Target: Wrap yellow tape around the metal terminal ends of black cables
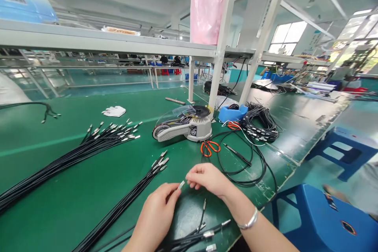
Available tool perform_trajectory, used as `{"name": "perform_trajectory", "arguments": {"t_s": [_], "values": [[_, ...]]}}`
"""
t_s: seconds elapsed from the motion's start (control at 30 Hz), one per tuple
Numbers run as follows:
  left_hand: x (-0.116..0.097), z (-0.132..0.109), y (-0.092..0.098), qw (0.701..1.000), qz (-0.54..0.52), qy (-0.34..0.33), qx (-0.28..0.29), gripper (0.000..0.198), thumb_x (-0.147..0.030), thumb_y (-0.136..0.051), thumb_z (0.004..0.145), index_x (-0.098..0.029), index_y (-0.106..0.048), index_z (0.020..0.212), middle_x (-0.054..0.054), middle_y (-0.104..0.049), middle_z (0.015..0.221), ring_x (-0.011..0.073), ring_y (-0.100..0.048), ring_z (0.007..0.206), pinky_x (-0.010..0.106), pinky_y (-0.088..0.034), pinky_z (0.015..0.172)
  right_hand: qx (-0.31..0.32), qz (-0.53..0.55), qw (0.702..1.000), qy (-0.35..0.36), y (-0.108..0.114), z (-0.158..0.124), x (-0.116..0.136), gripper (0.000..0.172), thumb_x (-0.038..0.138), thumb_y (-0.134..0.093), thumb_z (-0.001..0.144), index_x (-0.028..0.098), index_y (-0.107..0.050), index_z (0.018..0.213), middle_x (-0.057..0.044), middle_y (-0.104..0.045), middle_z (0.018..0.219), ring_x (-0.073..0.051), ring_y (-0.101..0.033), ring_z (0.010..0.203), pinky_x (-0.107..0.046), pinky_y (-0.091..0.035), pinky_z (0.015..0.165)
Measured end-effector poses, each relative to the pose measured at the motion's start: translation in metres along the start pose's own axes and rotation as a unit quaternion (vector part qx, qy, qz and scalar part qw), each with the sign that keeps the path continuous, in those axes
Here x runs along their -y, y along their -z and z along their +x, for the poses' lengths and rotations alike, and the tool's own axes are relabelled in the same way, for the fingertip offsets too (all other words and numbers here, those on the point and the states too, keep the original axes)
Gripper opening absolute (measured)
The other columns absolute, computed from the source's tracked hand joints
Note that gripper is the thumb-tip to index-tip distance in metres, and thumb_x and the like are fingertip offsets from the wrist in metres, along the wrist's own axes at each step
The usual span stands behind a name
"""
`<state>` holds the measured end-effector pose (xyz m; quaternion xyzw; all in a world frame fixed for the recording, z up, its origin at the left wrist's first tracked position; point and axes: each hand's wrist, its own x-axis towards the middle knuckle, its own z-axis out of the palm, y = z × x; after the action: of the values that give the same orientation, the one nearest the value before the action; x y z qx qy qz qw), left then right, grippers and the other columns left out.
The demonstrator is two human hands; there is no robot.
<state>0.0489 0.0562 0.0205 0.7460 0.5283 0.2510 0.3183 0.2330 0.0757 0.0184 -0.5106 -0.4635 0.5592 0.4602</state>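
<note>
My left hand (161,208) is closed, pinching a small silvery cable connector (181,184) between thumb and forefinger. Just right of the connector's tip, my right hand (205,179) has its thumb and forefinger pressed together; whatever they may hold is too small to make out. Below both hands lie several black cables with metal ends (208,234) near the table's front edge. A thin bundle of black cables (138,189) runs along the left of my left hand, its silvery ends pointing away from me.
Beyond my hands stands a grey tape dispenser (184,128), with orange-handled scissors (210,149) and a black pen-like tool (238,154) beside it. A larger cable bundle (73,155) and white glove (114,111) lie left. Coiled cables (260,122) and blue stools (327,220) are right.
</note>
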Motion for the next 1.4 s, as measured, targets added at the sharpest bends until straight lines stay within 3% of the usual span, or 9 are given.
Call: {"name": "perform_trajectory", "arguments": {"t_s": [0.17,0.27,0.47,0.73,0.9,1.0,1.07,1.23,1.4], "values": [[0.007,-0.006,-0.007,0.996,0.068,-0.018,-0.058,0.032,-0.045,-0.043,0.088,-0.027,-0.070,0.089,0.002,-0.069,0.080,0.0203,-0.066,0.076,0.029,-0.052,0.070,-0.181,0.019,0.983,0.014,0.079,0.061,0.048,0.023,0.037,-0.060,0.084,0.014,-0.063,0.082,-0.005,-0.066,0.081,-0.009,-0.059,0.065,-0.019,-0.046,0.055],[0.009,-0.007,-0.010,0.992,0.078,-0.043,-0.084,0.033,-0.049,-0.045,0.086,-0.028,-0.070,0.089,0.001,-0.069,0.079,0.0186,-0.066,0.073,0.026,-0.053,0.067,-0.226,0.014,0.974,-0.027,0.109,0.102,0.076,0.027,0.038,-0.056,0.089,0.012,-0.061,0.093,-0.006,-0.064,0.090,-0.012,-0.061,0.071,-0.024,-0.051,0.061],[0.026,-0.004,-0.014,0.985,0.084,-0.102,-0.108,0.031,-0.043,-0.044,0.089,-0.026,-0.070,0.092,0.000,-0.067,0.074,0.0140,-0.067,0.070,0.019,-0.053,0.063,-0.226,0.006,0.970,-0.088,0.118,0.144,0.094,0.029,0.031,-0.055,0.091,0.016,-0.056,0.116,-0.009,-0.059,0.115,-0.020,-0.062,0.095,-0.040,-0.053,0.080],[0.025,-0.005,-0.018,0.979,0.061,-0.100,-0.169,0.031,-0.037,-0.047,0.089,-0.021,-0.066,0.108,0.004,-0.070,0.089,0.0162,-0.068,0.079,0.023,-0.055,0.069,-0.241,0.037,0.968,-0.061,0.116,0.141,0.092,0.030,0.029,-0.056,0.091,0.016,-0.055,0.118,-0.009,-0.058,0.118,-0.022,-0.061,0.098,-0.041,-0.053,0.081],[0.010,-0.011,-0.015,0.981,0.006,-0.097,-0.167,0.024,-0.034,-0.051,0.089,-0.021,-0.069,0.095,0.001,-0.065,0.078,0.0132,-0.062,0.069,0.023,-0.051,0.065,-0.283,0.062,0.957,-0.007,0.099,0.114,0.087,0.023,0.027,-0.056,0.091,0.014,-0.058,0.110,-0.007,-0.062,0.106,-0.017,-0.063,0.086,-0.035,-0.054,0.073],[0.004,-0.013,-0.015,0.981,-0.007,-0.093,-0.168,0.022,-0.027,-0.050,0.090,-0.020,-0.069,0.097,0.000,-0.060,0.074,0.0115,-0.058,0.066,0.022,-0.048,0.062,-0.271,0.080,0.958,0.035,0.076,0.069,0.066,0.007,0.019,-0.059,0.086,0.014,-0.063,0.085,0.001,-0.063,0.078,-0.007,-0.059,0.064,-0.019,-0.051,0.063],[0.003,-0.014,-0.015,0.981,-0.004,-0.095,-0.168,0.023,-0.023,-0.049,0.090,-0.019,-0.068,0.101,0.000,-0.057,0.074,0.0110,-0.056,0.067,0.022,-0.046,0.062,-0.233,0.092,0.967,0.045,0.054,0.028,0.046,0.007,0.020,-0.066,0.079,0.015,-0.065,0.076,0.002,-0.062,0.069,-0.007,-0.057,0.059,-0.018,-0.050,0.060],[0.003,-0.015,-0.017,0.973,0.001,-0.132,-0.189,0.026,-0.017,-0.046,0.091,-0.018,-0.065,0.109,0.002,-0.058,0.081,0.0114,-0.056,0.073,0.023,-0.047,0.067,-0.111,0.093,0.989,0.034,-0.010,-0.055,-0.002,0.021,0.037,-0.069,0.076,0.016,-0.071,0.080,-0.005,-0.072,0.081,-0.014,-0.063,0.070,-0.026,-0.052,0.066],[0.000,-0.014,-0.015,0.969,-0.008,-0.126,-0.211,0.022,-0.017,-0.051,0.089,-0.017,-0.067,0.103,0.002,-0.062,0.081,0.0115,-0.058,0.073,0.023,-0.047,0.069,-0.100,0.086,0.991,0.023,-0.042,-0.073,-0.017,0.022,0.039,-0.067,0.078,0.019,-0.072,0.086,-0.006,-0.074,0.084,-0.018,-0.066,0.078,-0.029,-0.053,0.072]]}}
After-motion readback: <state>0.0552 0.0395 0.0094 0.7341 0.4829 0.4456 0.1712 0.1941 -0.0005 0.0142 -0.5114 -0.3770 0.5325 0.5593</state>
